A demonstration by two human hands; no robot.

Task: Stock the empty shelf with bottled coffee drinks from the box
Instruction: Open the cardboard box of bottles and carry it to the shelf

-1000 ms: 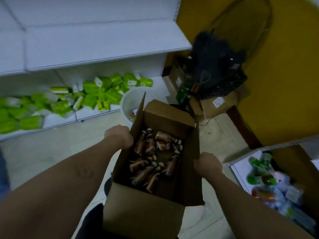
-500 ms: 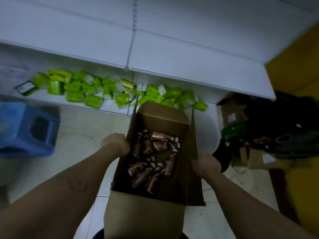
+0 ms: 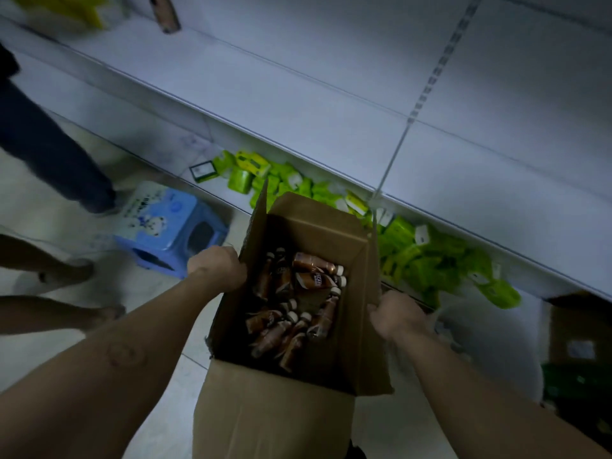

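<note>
An open brown cardboard box (image 3: 265, 412) hangs in front of me, carried between both hands. Several brown coffee bottles (image 3: 299, 304) with white caps lie jumbled on its bottom. My left hand (image 3: 217, 266) grips the box's left wall near the top edge. My right hand (image 3: 395, 314) grips the right wall. A bare white shelf (image 3: 314, 104) runs diagonally above the box.
Green packets (image 3: 410, 246) litter the bottom shelf behind the box. A blue plastic stool (image 3: 172, 226) stands on the tiled floor to the left. Another person's legs (image 3: 49, 150) and bare feet (image 3: 66, 273) are at the far left. Cartons (image 3: 579, 342) sit at the right.
The view has swung left along the shelving; the yellow wall and dark bag have gone out of sight, the stool and a person's legs have come in. Both hands keep their hold on the box.
</note>
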